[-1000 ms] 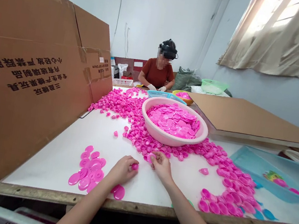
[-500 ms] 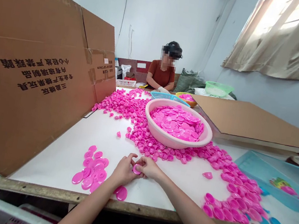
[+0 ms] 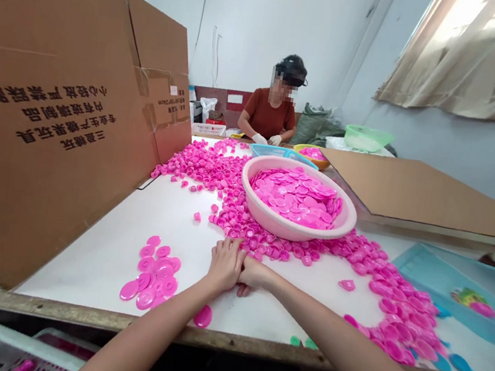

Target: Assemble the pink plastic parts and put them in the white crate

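Note:
My left hand (image 3: 226, 264) is closed with its fingers curled, at the near edge of a pile of small pink plastic cups (image 3: 275, 249). Pressed against its side is my right hand (image 3: 254, 274), also closed, its fingers largely covered by the left. Whatever the two hands grip is hidden from view. To their left, flat pink plastic discs (image 3: 163, 269) lie loosely overlapped on the white table (image 3: 110, 251). One more pink disc (image 3: 203, 316) rests by the front edge, below my left wrist.
Beyond the hands a pale pink basin (image 3: 296, 233) full of pink discs stands among the cups. A big cardboard box (image 3: 49, 192) walls off the left; a cardboard sheet (image 3: 433, 199) and blue tray (image 3: 462, 282) lie right. A person (image 3: 270, 114) wearing gloves sits opposite.
Both hands have moved slightly forward and right to the cup pile, and the pink disc seen between them is now hidden. The person opposite has brought both gloved hands into sight.

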Demonstrator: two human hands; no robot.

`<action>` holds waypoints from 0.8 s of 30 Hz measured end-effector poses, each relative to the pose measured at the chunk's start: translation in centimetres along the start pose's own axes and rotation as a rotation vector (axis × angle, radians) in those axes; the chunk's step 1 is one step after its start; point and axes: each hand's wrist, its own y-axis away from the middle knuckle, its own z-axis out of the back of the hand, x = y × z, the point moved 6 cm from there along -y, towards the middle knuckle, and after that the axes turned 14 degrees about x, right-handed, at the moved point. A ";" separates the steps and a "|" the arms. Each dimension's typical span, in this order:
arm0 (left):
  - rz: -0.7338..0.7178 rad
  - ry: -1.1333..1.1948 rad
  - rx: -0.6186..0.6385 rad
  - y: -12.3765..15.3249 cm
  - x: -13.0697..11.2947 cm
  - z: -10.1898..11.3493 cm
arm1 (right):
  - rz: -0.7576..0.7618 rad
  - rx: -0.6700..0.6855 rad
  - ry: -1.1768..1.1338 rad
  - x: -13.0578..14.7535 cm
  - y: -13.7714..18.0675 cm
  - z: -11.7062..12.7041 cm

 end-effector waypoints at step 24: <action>0.749 -0.092 0.005 26.2 14.3 15.4 | 0.428 -0.079 0.502 8.5 3.0 -6.6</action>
